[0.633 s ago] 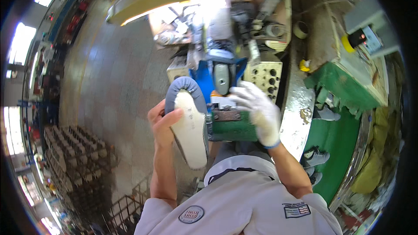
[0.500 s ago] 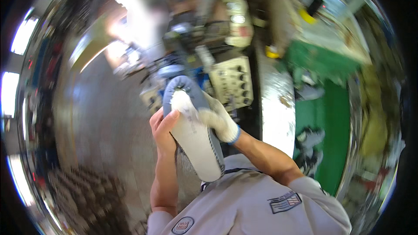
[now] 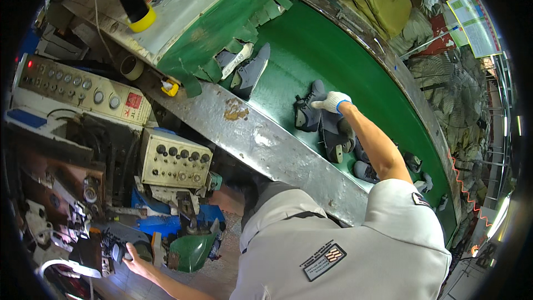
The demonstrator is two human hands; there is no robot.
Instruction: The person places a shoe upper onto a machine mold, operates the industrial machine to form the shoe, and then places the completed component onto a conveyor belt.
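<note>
Right hand (image 3: pixel 331 101) in white knit glove reaching onto curved green conveyor belt (image 3: pixel 311 50), resting on dark grey shoe upper (image 3: pixel 306 112). More dark shoe uppers (image 3: pixel 338 136) just behind on that belt. Bare left hand (image 3: pixel 135 261) far off the belt, low beside green machine part (image 3: pixel 190 251), under beige knob-covered control box (image 3: pixel 174 160).

Lighting: bright, even daylight; soft shadows at lower left. Sharp centre; strong fisheye bending and black vignette at the rim.
</note>
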